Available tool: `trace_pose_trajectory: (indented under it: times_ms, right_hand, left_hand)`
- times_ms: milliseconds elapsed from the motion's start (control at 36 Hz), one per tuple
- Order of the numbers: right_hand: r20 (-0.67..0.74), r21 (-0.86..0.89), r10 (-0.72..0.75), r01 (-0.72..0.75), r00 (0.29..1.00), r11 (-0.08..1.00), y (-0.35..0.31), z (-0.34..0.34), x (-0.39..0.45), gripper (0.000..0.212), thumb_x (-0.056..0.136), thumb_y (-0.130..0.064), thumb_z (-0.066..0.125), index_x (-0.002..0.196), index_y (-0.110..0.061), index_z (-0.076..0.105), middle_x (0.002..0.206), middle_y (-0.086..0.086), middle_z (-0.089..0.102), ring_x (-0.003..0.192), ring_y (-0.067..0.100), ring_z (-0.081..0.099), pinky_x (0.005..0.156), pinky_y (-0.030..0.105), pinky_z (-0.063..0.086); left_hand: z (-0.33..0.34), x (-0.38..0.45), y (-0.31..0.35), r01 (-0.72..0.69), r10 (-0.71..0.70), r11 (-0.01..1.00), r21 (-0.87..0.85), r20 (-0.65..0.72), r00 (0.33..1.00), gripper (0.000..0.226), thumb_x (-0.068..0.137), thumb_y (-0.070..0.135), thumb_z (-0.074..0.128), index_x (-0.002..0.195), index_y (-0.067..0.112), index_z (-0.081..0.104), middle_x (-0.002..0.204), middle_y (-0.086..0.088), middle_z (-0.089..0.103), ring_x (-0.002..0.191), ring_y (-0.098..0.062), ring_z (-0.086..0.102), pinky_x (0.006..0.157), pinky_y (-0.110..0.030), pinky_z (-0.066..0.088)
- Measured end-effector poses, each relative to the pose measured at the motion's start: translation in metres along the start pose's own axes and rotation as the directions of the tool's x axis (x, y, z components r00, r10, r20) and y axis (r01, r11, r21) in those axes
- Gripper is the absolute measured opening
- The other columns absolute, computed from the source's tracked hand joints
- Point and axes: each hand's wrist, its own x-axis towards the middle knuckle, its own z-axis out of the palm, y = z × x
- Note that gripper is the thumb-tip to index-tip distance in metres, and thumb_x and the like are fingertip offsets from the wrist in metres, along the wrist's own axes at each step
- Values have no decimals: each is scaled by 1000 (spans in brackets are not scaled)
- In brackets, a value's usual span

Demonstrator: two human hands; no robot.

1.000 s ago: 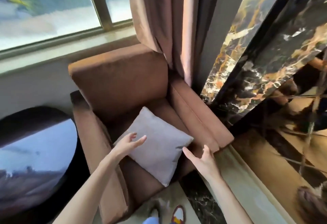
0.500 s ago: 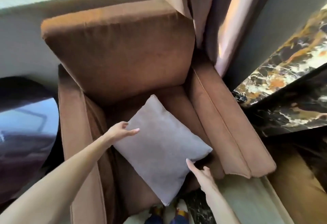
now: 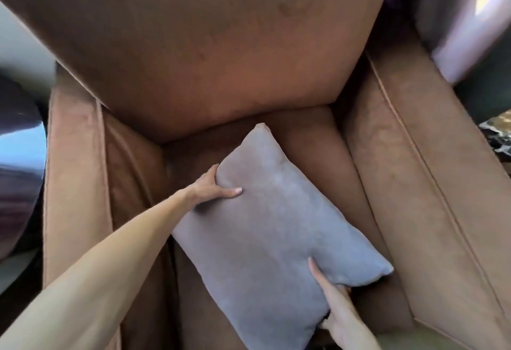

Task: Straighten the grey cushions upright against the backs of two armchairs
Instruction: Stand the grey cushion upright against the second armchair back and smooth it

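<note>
A grey cushion lies flat and askew on the seat of a brown armchair, one corner pointing at the chair's back. My left hand grips the cushion's upper left edge, thumb on top and fingers under it. My right hand holds the lower right edge, thumb pressed on the top face and fingers tucked beneath. The cushion's near corner is cut off by the bottom of the view. Only this one armchair shows.
The chair's broad armrests stand on the left and right of the seat. A dark glossy round table sits close on the left. A curtain hangs at the upper right, beside a dark marble surface.
The view has closed in on the chair. Both hands went from open beside the cushion to gripping its edges.
</note>
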Motion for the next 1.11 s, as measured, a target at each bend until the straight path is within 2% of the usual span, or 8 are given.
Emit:
trace_pose_trajectory:
  times_ms: [139, 361, 500, 667, 806, 944, 1028, 1111]
  right_hand:
    - [44, 21, 48, -49, 998, 999, -4, -7, -13, 102, 57, -46, 93, 143, -28, 42, 128, 3, 67, 114, 31, 64, 100, 58, 52]
    - [65, 33, -218, 216, 974, 976, -43, -11, -42, 109, 65, -36, 92, 151, -29, 27, 144, -4, 54, 133, 21, 52, 118, 48, 36]
    - [175, -25, -422, 432, 890, 901, -106, -5, -52, 113, 58, -47, 87, 152, -35, 26, 145, -10, 53, 130, 12, 51, 119, 37, 32]
    - [345, -19, -539, 580, 768, 814, -198, 25, -52, 124, 49, -62, 88, 152, -42, 23, 146, -17, 52, 137, 8, 47, 125, 41, 26]
    - [453, -60, -540, 628, 709, 776, -256, 59, -47, 131, 43, -72, 89, 152, -49, 20, 149, -23, 49, 140, 10, 45, 123, 49, 28]
    - [435, -123, -557, 660, 707, 741, -281, 81, -30, 121, 45, -71, 90, 147, -46, 31, 146, -21, 53, 136, 12, 51, 116, 51, 39]
    - [413, -172, -557, 662, 721, 729, -286, 86, -18, 120, 44, -74, 88, 147, -46, 32, 146, -19, 52, 136, 15, 50, 115, 52, 40]
    - [418, -219, -548, 666, 725, 713, -293, 88, -13, 118, 45, -72, 88, 146, -42, 34, 143, -18, 55, 132, 15, 53, 114, 52, 41]
  left_hand:
    - [-2, -10, 5, 20, -21, 1000, -19, -32, 999, 125, 39, 63, 90, 147, 24, 41, 138, 0, 56, 128, -25, 55, 112, -47, 45]
    - [-20, -64, 10, -43, 35, 992, -116, -76, 997, 117, 44, 69, 89, 142, 21, 46, 139, 4, 52, 124, -17, 55, 109, -39, 46]
    - [-37, -96, 1, -121, 59, 932, -341, -186, 981, 117, 51, 67, 88, 146, 26, 33, 129, 16, 54, 112, -2, 55, 90, -24, 45]
    - [-57, -110, 5, -342, 130, 747, -569, -380, 916, 128, 42, 68, 92, 149, 25, 37, 139, 7, 61, 123, -12, 62, 106, -37, 50]
    - [-67, -103, 13, -420, 82, 631, -652, -483, 872, 119, 44, 60, 95, 142, 28, 36, 134, 10, 63, 116, -4, 66, 97, -31, 53]
    - [-69, -86, 11, -356, 1, 632, -688, -459, 888, 110, 47, 56, 93, 137, 29, 35, 135, 7, 59, 126, -16, 59, 109, -47, 48]
    - [-71, -78, 9, -309, -47, 640, -703, -437, 898, 101, 54, 53, 90, 135, 26, 36, 130, 6, 60, 122, -16, 60, 109, -47, 48]
    - [-81, -73, 12, -308, -44, 645, -700, -436, 899, 81, 73, 33, 90, 137, 20, 41, 130, 2, 64, 117, -15, 64, 106, -45, 50]
